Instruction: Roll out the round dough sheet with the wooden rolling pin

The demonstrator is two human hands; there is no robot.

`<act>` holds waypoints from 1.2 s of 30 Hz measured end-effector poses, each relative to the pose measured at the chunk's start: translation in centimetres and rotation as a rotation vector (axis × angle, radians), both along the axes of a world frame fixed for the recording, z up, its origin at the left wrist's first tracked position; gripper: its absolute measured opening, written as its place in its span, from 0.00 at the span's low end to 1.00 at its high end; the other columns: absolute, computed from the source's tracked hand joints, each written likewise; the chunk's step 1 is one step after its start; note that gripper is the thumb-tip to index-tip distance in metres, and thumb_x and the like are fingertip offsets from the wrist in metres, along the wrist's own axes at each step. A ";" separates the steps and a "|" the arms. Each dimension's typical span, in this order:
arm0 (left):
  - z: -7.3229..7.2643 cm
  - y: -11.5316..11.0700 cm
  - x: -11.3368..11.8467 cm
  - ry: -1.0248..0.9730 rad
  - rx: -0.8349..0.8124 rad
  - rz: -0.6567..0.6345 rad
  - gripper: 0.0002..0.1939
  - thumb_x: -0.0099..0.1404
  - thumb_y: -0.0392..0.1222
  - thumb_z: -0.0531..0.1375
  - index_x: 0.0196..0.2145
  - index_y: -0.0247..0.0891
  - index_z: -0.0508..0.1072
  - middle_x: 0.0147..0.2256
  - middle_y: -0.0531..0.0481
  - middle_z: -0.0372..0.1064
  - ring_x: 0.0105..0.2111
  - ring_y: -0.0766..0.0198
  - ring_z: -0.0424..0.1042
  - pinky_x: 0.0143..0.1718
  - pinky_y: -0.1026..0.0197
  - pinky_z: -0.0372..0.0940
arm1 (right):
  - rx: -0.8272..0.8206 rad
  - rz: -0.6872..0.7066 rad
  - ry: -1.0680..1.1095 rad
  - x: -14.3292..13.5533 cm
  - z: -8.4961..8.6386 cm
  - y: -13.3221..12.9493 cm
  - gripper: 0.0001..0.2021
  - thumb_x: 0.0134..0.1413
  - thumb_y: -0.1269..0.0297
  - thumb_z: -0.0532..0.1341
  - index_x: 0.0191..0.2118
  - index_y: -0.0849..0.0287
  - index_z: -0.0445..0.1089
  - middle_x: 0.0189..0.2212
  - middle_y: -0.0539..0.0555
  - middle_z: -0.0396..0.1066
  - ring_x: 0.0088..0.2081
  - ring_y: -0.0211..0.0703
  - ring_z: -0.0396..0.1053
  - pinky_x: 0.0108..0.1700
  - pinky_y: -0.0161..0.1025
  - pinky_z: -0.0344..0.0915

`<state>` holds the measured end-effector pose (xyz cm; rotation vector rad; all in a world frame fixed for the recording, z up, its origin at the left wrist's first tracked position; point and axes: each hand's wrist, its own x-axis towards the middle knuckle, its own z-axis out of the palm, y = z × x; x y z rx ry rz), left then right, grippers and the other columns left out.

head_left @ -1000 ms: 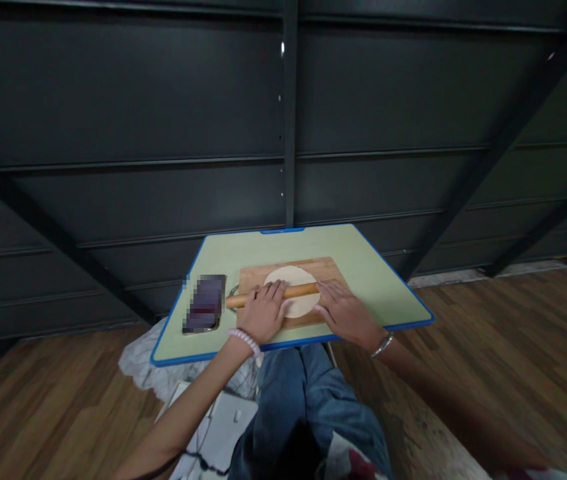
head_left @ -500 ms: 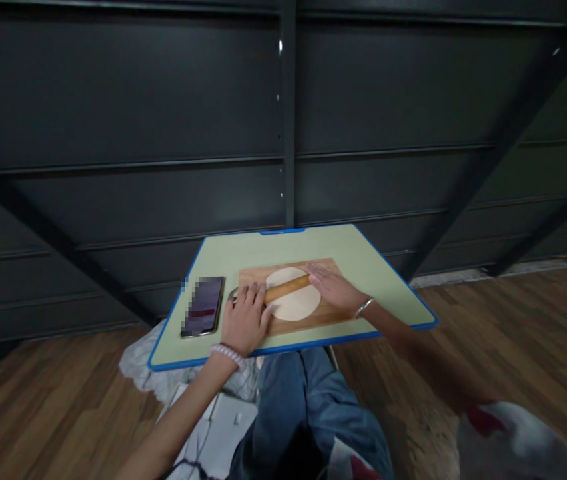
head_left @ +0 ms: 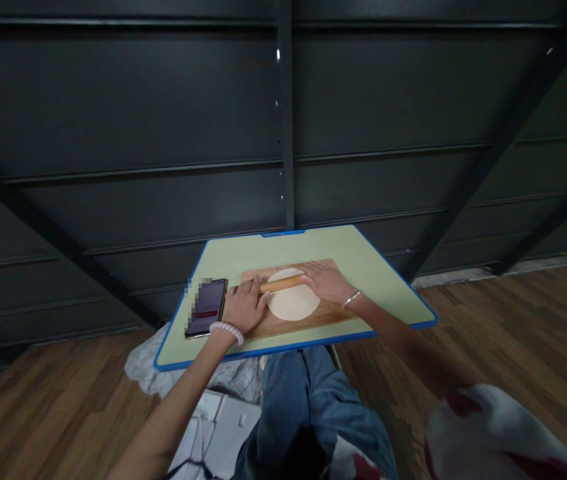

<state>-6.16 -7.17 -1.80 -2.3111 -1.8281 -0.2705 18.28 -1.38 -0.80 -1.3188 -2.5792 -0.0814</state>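
Observation:
A wooden rolling pin lies across the far part of a flat, pale round of dough. Beneath the dough is a wooden board. My left hand grips the pin's left end, its fingers laid over the wood. At the other end, my right hand is pressed over the pin, covering that handle. Both pin ends are hidden under my hands.
The board rests on a pale green table with a blue rim. A phone lies left of my left hand. Behind the table stands a dark panelled wall. My legs and a white box are below.
Both hands have pushed the rolling pin away from me toward the dough's far edge. The pin now lies less slanted, and more of the near dough shows.

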 end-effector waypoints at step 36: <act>0.6 1.7 3.3 -0.170 -0.185 -0.058 0.22 0.67 0.48 0.46 0.54 0.40 0.66 0.59 0.44 0.59 0.64 0.41 0.41 0.56 0.32 0.49 | 0.189 -0.202 0.014 -4.5 -2.0 -16.9 0.22 0.52 0.83 0.51 0.53 0.71 0.66 0.52 0.69 0.68 0.54 0.52 0.66 0.53 0.44 0.68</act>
